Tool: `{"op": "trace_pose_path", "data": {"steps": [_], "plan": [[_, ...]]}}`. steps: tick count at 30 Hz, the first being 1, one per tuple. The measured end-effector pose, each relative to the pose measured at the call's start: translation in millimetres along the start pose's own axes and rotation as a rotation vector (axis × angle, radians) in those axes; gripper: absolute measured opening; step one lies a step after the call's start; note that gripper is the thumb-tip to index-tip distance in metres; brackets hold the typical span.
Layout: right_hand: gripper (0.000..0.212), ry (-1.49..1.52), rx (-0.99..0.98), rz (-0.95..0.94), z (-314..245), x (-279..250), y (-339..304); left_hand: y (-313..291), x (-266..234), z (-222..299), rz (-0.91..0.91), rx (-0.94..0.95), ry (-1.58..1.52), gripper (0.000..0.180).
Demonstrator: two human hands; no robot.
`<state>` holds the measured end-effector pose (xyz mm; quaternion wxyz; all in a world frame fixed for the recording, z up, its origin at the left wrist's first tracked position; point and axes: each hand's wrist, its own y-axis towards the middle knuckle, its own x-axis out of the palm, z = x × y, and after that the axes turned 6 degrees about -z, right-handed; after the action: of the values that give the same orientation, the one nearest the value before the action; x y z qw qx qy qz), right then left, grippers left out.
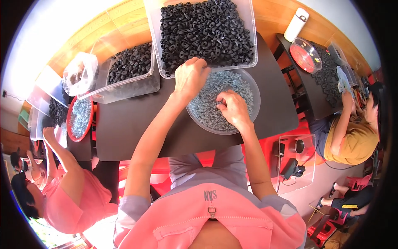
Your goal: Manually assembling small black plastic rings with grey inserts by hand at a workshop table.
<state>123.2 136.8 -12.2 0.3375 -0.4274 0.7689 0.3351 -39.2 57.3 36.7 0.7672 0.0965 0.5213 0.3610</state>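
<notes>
A pink zipped top fills the near edge, and both bare forearms are extended up over the dark counter [137, 124]. The right hand [233, 108] is laid in the round clear bowl [253, 108], fingers pinched narrow on what appear to be a few of the small grey ring-shaped parts [205, 106]; exactly how many are held cannot be told. The bowl is set directly in front of the body — within easy reach of either hand. The left hand [190, 76] is curled, knuckles up, at the seam where the bowl's far rim meets the near wall of the large clear bin [253, 41]; whether anything is gripped cannot be told. That bin is heaped with black ring-shaped parts [205, 29] and is placed just behind the bowl, touching or nearly so. A second clear bin [137, 85] of the same black parts is kept to the left — tilted slightly. Farther left, a red-rimmed dish [72, 120] of grey parts is attended by another person's hand [49, 133]. To the right, a person in a yellow shirt [352, 143] is seated at a separate counter.
</notes>
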Motion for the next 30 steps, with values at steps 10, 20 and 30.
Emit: {"op": "trace_pose_path", "data": {"steps": [10, 20, 30], "plan": [[0.013, 0.592, 0.124, 0.086, 11, -3, 2, -61, -15, -2, -0.242, -0.449, -1.277, 0.013], [0.011, 1.150, 0.190, -0.028, 3, -50, 6, -78, -5, -7, -0.232, -0.388, -1.283, 0.017], [0.011, 0.829, 0.302, -0.005, 17, -22, 5, -79, -4, -6, -0.210, -0.362, -1.253, 0.015]]}}
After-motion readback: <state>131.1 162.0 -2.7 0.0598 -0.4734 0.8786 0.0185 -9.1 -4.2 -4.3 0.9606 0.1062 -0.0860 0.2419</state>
